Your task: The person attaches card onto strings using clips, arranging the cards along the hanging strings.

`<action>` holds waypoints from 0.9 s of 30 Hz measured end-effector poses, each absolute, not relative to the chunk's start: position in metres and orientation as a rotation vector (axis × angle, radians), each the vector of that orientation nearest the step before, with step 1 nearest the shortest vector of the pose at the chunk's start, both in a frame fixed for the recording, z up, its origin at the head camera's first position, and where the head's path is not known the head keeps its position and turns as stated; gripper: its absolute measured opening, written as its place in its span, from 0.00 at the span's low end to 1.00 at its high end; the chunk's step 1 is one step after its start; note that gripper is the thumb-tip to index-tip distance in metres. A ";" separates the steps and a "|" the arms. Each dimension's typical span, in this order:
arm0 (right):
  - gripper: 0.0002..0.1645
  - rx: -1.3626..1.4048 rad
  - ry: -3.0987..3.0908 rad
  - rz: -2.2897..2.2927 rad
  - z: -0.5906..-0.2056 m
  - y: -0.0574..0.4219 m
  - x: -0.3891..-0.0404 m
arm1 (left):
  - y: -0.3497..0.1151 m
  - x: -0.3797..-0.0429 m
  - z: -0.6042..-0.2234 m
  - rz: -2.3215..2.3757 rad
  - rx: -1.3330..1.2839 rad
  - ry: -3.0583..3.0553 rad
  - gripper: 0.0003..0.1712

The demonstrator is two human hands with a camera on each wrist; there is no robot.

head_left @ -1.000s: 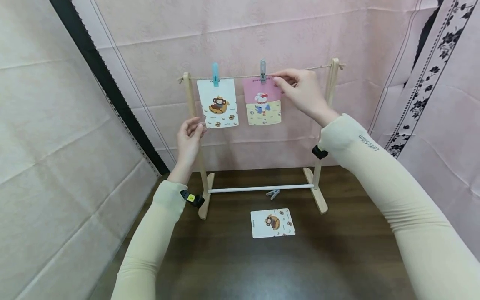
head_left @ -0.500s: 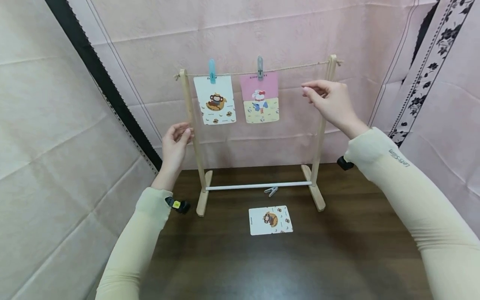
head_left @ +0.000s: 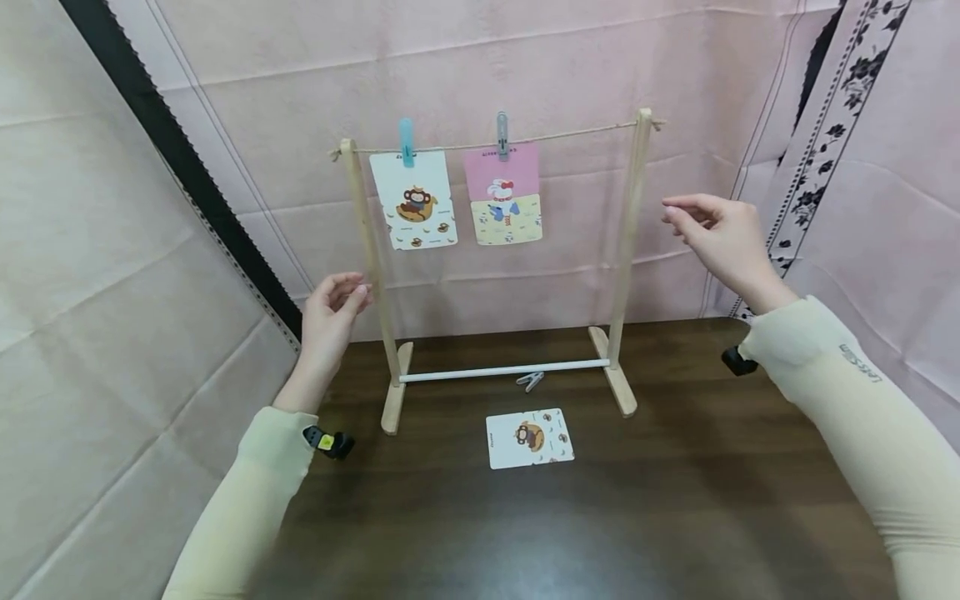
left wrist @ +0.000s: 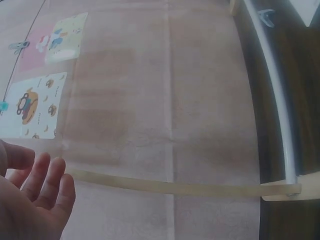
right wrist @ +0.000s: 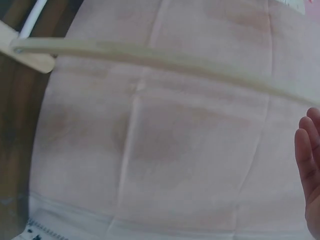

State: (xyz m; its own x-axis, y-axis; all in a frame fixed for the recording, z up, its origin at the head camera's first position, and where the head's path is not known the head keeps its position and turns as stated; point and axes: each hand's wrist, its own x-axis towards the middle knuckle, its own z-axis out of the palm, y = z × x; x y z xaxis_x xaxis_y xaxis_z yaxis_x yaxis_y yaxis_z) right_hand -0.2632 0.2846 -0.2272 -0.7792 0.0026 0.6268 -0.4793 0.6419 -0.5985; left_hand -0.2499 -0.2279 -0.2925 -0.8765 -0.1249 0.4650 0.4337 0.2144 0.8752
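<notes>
cards [head_left: 414, 200] hang on the rack [head_left: 629, 225], two done, i judge; loose card [head_left: 529, 438] and clip [head_left: 531, 382] before it remain; left hand [head_left: 330, 317] and right hand [head_left: 729, 240] flank it, half-curled, empty.

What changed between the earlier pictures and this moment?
The right hand let go of the pink card and moved right and down, past the right post. The left hand drew left and down, away from the hanging white card. Both cards still hang clipped to the line; the loose card and loose clip on the table stayed put.
</notes>
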 end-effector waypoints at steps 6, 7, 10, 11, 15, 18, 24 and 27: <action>0.21 0.325 -2.231 1.116 -0.256 0.304 -0.252 | -0.235 -0.241 -0.303 -1.618 -0.281 -2.129 0.20; 0.20 0.319 -2.229 1.122 -0.262 0.306 -0.251 | -0.236 -0.239 -0.306 -1.598 -0.278 -2.142 0.20; 0.20 0.318 -2.242 1.133 -0.281 0.312 -0.251 | -0.237 -0.235 -0.316 -1.562 -0.269 -2.169 0.20; 0.20 0.319 -2.251 1.130 -0.286 0.314 -0.251 | -0.238 -0.235 -0.321 -1.551 -0.269 -2.175 0.20; 0.19 0.310 -2.279 1.092 -0.306 0.316 -0.251 | -0.242 -0.233 -0.341 -1.554 -0.249 -2.196 0.20; 0.18 0.295 -2.265 1.104 -0.318 0.316 -0.252 | -0.245 -0.232 -0.357 -1.595 -0.211 -2.193 0.20; 0.18 0.281 -2.229 1.250 -0.342 0.311 -0.256 | -0.248 -0.230 -0.396 -1.732 -0.128 -2.189 0.19; 0.18 0.273 -2.236 1.321 -0.351 0.307 -0.250 | -0.247 -0.229 -0.409 -1.757 -0.086 -2.217 0.16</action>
